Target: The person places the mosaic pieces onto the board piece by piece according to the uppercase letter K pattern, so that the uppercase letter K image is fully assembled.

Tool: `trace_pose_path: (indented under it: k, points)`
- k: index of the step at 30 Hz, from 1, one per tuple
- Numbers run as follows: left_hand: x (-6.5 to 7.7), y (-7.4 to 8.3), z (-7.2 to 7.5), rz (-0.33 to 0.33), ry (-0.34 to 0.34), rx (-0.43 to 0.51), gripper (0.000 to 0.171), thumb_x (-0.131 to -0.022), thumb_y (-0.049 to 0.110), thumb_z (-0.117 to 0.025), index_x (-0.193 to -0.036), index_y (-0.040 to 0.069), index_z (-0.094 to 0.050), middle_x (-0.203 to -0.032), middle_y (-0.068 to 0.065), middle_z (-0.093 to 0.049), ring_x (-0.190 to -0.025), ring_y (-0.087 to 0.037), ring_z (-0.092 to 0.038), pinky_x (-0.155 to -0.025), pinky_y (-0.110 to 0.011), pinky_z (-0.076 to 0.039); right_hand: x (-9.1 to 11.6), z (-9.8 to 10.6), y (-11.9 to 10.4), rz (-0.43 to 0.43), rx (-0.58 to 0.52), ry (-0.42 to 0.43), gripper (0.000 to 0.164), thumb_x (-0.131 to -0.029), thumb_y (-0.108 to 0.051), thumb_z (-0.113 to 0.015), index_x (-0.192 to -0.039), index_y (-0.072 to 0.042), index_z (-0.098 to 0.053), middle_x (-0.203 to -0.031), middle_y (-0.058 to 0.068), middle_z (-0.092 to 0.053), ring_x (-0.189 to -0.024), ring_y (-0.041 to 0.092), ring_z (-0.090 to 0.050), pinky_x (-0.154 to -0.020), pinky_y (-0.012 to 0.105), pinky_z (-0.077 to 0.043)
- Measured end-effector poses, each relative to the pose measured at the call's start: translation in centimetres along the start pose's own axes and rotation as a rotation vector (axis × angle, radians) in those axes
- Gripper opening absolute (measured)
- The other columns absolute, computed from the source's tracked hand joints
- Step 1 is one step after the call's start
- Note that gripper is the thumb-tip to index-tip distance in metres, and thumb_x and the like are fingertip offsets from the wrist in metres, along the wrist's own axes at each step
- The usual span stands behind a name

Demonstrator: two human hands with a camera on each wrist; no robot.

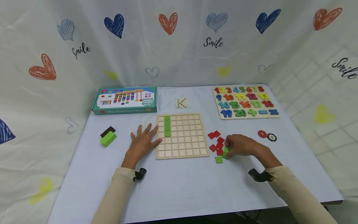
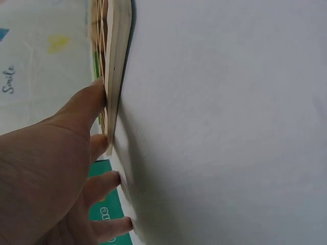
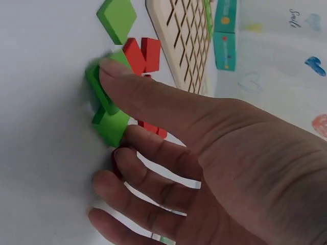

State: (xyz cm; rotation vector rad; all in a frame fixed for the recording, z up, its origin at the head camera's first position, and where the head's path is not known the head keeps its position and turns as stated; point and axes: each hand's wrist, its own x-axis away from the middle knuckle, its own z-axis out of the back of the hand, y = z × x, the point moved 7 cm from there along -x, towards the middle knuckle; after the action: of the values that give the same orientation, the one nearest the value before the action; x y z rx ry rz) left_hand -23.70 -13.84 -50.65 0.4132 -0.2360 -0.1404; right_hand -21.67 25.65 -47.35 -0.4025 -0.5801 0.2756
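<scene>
White table (image 1: 179,189) has a wooden grid board (image 1: 185,134) sitting around the middle, and the left hand (image 1: 142,144) is at its left edge, fingers spread, thumb and index touching the wood. Off the board's right side, the right hand (image 1: 242,145) has thumb and fingers curled round loose green tiles (image 1: 227,149) beside scattered red tiles (image 1: 220,140), while four green squares (image 1: 167,128) line up in the board's second column.

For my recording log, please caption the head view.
Left hand touches a grid board holding four green squares in one column, while the right hand handles green tiles beside scattered red tiles.
</scene>
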Motion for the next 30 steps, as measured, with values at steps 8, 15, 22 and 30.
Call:
trace_pose_path:
  k: [8, 15, 22, 30]
  points:
    - [-0.1, -0.3, -0.1, -0.023, 0.029, 0.014, 0.077, -0.103, 0.053, -0.064, -0.168, 0.024, -0.034, -0.177, -0.013, -0.020, -0.161, -0.054, -0.002, -0.115, -0.087, -0.004, -1.0, 1.2, 1.2, 0.009, -0.056, 0.036, 0.038, -0.086, -0.025, -0.091, -0.109, -0.006, -0.068, -0.097, 0.005, -0.066, -0.093, 0.022, -0.059, -0.079, 0.034, -0.055]
    - [-0.1, -0.3, -0.3, -0.012, 0.019, 0.035, 0.078, -0.103, 0.053, -0.065, -0.168, 0.024, -0.034, -0.177, -0.013, -0.019, -0.161, -0.053, -0.001, -0.116, -0.086, -0.002, -1.4, 1.9, 1.8, 0.012, -0.084, 0.067, 0.033, -0.090, -0.024, -0.087, -0.111, -0.004, -0.071, -0.101, 0.007, -0.069, -0.095, 0.024, -0.060, -0.082, 0.036, -0.056]
    - [-0.1, -0.3, -0.2, -0.005, 0.017, 0.037, 0.078, -0.103, 0.052, -0.066, -0.168, 0.024, -0.033, -0.177, -0.013, -0.019, -0.161, -0.053, 0.001, -0.116, -0.086, 0.000, -1.4, 1.7, 1.8, 0.023, -0.096, 0.107, 0.026, -0.092, -0.021, -0.085, -0.107, -0.006, -0.071, -0.098, 0.005, -0.069, -0.093, 0.023, -0.059, -0.080, 0.034, -0.053]
    - [-0.3, -0.6, -0.5, -0.008, 0.017, 0.045, 0.078, -0.103, 0.053, -0.065, -0.168, 0.025, -0.032, -0.177, -0.012, -0.018, -0.162, -0.052, 0.002, -0.116, -0.086, 0.001, -1.5, 1.3, 1.8, 0.059, -0.120, 0.117, 0.024, -0.093, -0.016, -0.084, -0.108, -0.007, -0.068, -0.096, 0.003, -0.068, -0.091, 0.022, -0.059, -0.081, 0.034, -0.053]
